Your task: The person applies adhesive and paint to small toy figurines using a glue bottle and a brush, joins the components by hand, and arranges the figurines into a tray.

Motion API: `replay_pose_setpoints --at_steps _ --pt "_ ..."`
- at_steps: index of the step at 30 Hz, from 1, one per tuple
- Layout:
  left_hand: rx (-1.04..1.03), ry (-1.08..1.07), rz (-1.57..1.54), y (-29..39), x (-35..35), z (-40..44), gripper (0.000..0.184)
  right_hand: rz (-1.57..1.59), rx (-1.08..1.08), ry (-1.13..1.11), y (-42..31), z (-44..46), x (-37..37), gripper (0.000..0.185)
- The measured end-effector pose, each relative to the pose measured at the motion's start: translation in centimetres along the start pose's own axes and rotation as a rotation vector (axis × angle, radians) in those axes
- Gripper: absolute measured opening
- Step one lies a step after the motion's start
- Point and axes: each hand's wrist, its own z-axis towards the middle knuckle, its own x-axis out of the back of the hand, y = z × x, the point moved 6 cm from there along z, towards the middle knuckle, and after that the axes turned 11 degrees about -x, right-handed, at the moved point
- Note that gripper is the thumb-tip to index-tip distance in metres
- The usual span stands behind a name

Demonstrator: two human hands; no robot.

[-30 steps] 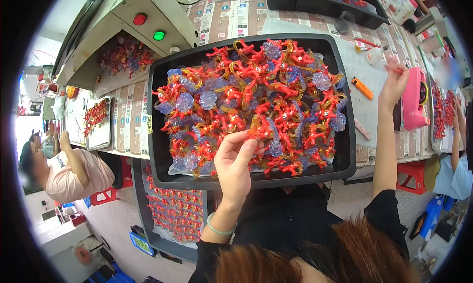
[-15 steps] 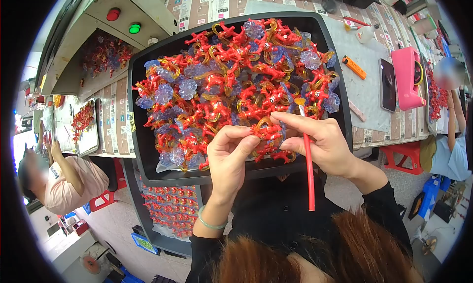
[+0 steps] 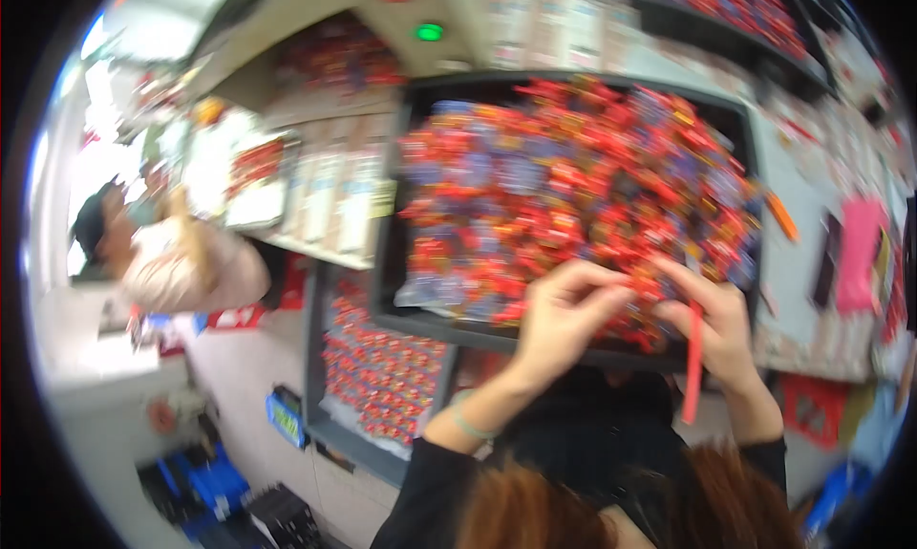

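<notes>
Blurred by motion, a black tray [image 3: 386, 262] is heaped with red figures [image 3: 564, 200] that have yellow and purple translucent parts. Over its front edge, my left hand [image 3: 565, 322] pinches a small red figure [image 3: 646, 286] between thumb and fingers. My right hand [image 3: 714, 325] is on the other side of that figure, its fingertips at it, and holds a red-handled brush [image 3: 693, 363] that hangs downward. The brush tip is too blurred to make out.
A machine with a green light [image 3: 429, 33] stands behind at left. An orange knife [image 3: 781, 216] and a pink dispenser [image 3: 861, 253] lie at right. A lower tray [image 3: 311, 358] holds rows of figures. A co-worker [image 3: 191, 253] is at far left.
My right hand has come from the right side of the table with the brush and met my left hand at the figure. The view has swung, so the tray appears further right.
</notes>
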Motion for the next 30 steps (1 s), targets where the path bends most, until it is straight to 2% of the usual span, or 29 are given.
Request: replay_pose_setpoints --at_steps 1,2,4,8,9,12,16,20,26,30 --pt "0.012 -0.018 -0.044 0.4 0.0 0.0 0.011 0.018 -0.056 -0.005 -0.4 0.0 -0.2 0.037" --pt "-0.057 -0.017 -0.104 0.4 -0.2 0.1 0.010 0.018 -0.020 0.019 -0.5 -0.1 -0.2 0.036" --pt "0.028 -0.038 -0.164 0.7 -0.4 0.0 0.009 -0.017 -0.030 0.036 -0.3 -0.1 -0.2 0.037" --pt "-0.042 -0.067 -0.188 0.2 -0.4 0.1 0.011 0.003 0.039 0.059 0.1 -0.1 -0.1 0.038" --pt "-0.051 -0.077 -0.168 0.4 -0.4 0.1 0.011 0.015 0.064 0.069 0.1 -0.1 -0.2 0.038" --pt "-0.006 -0.099 -0.152 0.5 -0.4 0.0 0.012 0.003 -0.050 0.008 0.3 -0.1 0.0 0.039" --pt "-0.035 -0.089 -0.175 0.6 -0.4 0.0 0.013 0.014 0.027 0.049 -0.6 -0.2 -0.2 0.039" --pt "-0.049 -0.076 -0.176 0.6 -0.4 0.0 0.013 -0.022 -0.019 0.041 -0.5 -0.2 -0.2 0.037" --pt "-0.046 -0.079 -0.163 0.8 -0.5 0.0 0.013 0.055 0.059 0.093 -0.2 -0.2 -0.4 0.037" --pt "-0.057 -0.074 -0.170 0.8 -0.5 0.0 0.012 0.042 0.032 0.073 -0.6 -0.2 -0.3 0.037"
